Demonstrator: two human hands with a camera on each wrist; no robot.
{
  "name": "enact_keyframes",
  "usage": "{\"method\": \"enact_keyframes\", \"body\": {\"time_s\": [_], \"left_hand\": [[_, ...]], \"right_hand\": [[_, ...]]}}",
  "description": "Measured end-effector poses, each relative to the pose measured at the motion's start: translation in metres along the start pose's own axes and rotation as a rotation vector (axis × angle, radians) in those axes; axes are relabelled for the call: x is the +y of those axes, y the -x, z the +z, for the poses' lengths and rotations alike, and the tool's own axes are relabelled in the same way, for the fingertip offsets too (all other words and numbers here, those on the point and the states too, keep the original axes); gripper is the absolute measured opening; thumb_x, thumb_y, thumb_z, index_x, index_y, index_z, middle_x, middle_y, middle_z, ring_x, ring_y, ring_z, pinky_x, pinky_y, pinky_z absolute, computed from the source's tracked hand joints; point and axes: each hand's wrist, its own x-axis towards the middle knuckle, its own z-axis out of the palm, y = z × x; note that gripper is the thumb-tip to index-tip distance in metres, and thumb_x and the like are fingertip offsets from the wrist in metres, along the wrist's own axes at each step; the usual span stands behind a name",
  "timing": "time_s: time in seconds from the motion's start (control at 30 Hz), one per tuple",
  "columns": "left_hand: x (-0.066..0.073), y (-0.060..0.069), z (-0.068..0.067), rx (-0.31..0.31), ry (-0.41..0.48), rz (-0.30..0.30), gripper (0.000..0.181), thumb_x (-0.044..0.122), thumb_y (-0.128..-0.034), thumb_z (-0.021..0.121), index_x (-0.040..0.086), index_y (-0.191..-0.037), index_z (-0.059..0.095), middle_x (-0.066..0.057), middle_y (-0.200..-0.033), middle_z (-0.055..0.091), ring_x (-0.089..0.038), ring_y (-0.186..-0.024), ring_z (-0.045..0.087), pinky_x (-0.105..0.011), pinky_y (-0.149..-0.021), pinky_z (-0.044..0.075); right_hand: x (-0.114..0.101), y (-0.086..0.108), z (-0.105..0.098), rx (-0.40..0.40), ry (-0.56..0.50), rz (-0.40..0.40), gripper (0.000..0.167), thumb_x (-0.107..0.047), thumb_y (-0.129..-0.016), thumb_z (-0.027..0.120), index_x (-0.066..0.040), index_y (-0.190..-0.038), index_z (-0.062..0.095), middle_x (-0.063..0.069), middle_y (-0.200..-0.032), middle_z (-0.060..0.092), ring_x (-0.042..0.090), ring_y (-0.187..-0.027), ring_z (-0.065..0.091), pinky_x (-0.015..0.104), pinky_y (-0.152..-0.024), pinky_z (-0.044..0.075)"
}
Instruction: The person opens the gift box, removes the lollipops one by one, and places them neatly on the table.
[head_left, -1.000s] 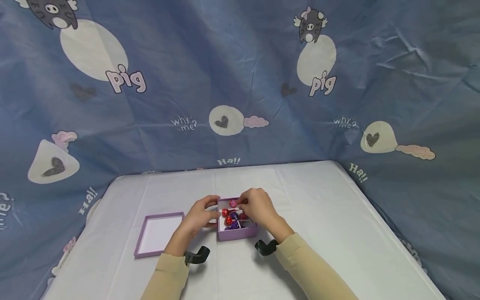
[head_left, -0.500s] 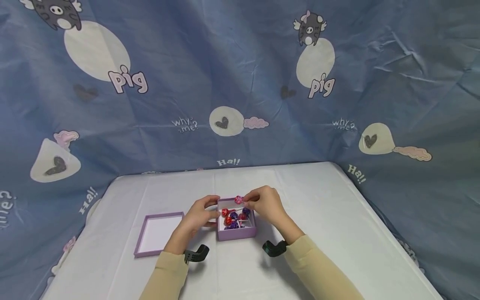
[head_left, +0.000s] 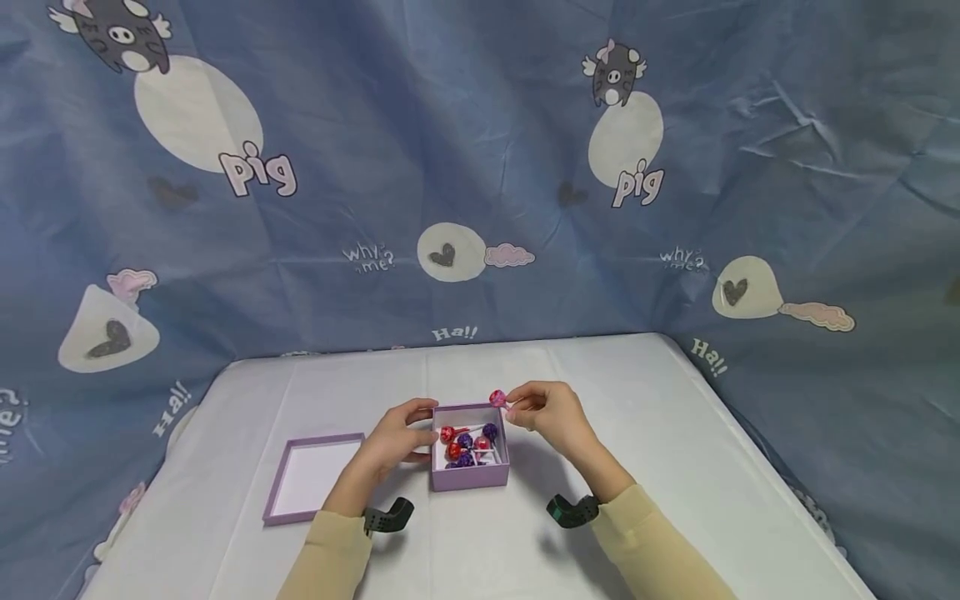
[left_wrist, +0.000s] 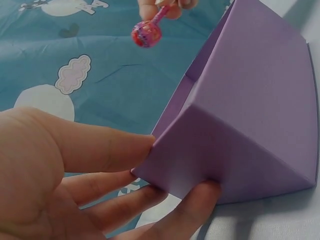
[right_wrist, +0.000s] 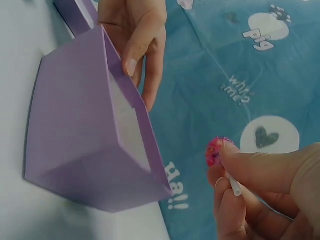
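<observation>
While I have the right hand (head_left: 551,413) pinching a pink-wrapped lollipop (head_left: 497,398) up near the purple box's (head_left: 470,477) far right corner, my left hand (head_left: 392,435) rests loosely spread fingers on its left wall; other lollipops (head_left: 453,451) lie inside.

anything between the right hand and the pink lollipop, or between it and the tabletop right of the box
Nothing visible: the right hand pinches the pink lollipop, held apart from the purple box. Toward the tabletop on that side, only the hand itself intervenes.
</observation>
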Motion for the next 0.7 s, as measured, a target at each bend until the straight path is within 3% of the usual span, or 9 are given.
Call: {"method": "enact_keyframes", "body": {"time_s": [0.13,0.37,0.7], "left_hand": [[-0.002,-0.002,0.000,-0.006,0.017,0.004,0.059,-0.008,-0.0872,0.067,0.002,-0.143,0.051,-0.020,-0.140,0.055,-0.033,-0.106,0.066,-0.048,-0.075,0.061],[-0.004,-0.002,-0.002,-0.020,0.021,-0.004,0.058,-0.007,-0.0864,0.069,0.004,-0.141,0.052,-0.021,-0.135,0.056,-0.036,-0.104,0.066,-0.048,-0.075,0.061],[0.000,-0.003,-0.004,-0.034,0.031,-0.015,0.058,-0.006,-0.0866,0.069,0.004,-0.141,0.052,-0.023,-0.134,0.056,-0.037,-0.104,0.066,-0.049,-0.076,0.060]], "right_hand": [[0.004,0.003,-0.005,0.026,-0.031,0.017,0.020,-0.002,-0.079,0.084,-0.009,-0.097,0.076,0.006,-0.080,0.073,0.019,-0.067,0.065,0.031,-0.059,0.054],[0.023,0.003,-0.008,0.067,-0.059,0.073,0.031,-0.003,-0.077,0.086,-0.013,-0.104,0.073,0.006,-0.080,0.072,0.021,-0.067,0.064,0.030,-0.058,0.052],[0.055,0.002,-0.016,0.079,-0.038,0.110,0.059,0.006,-0.078,0.081,-0.007,-0.134,0.063,0.011,-0.082,0.069,0.019,-0.067,0.065,0.029,-0.059,0.056]]}}
